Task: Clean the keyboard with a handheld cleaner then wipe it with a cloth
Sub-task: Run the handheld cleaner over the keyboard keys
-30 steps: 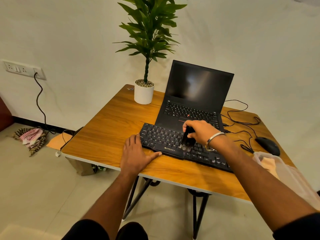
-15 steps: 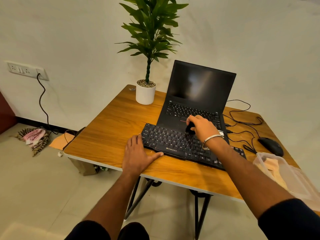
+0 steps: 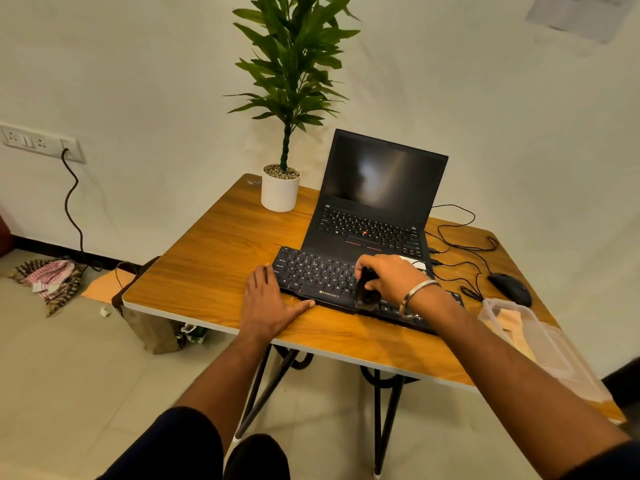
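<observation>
One black keyboard (image 3: 332, 278) is seen lying on the wooden surface (image 3: 214, 258), its far edge resting over the front of the one open laptop (image 3: 374, 202). One small black handheld cleaner (image 3: 365, 289) is held in the right hand (image 3: 391, 277); the fingers (image 3: 363, 265) are curled and clamped round its body, and its bristled end is set down at the near edge of the keyboard, just right of the printed brand name. One metal bangle (image 3: 417, 294) is worn on that wrist. The left hand (image 3: 266, 303) is laid flat on the surface, fingers straight and close together, the thumb spread along the near edge of the keyboard and the fingertips touching its left end.

Outward from these, one potted plant (image 3: 280, 188) is placed at the far left corner of the surface, one black mouse (image 3: 509, 287) with its tangled cable at the right, and one clear plastic container (image 3: 540, 344) at the near right edge, with pale cloth (image 3: 509, 320) seen inside it. One power socket strip (image 3: 38, 142) is fixed to the wall, one cable hanging from it, and one checked rag (image 3: 52, 277) is left on the floor.

Compared with half a second ago, the right hand has been drawn from the far rows of the keyboard, by the laptop's front, to the near edge, so that the bristles are now exposed. The left hand has been kept in the same place.
</observation>
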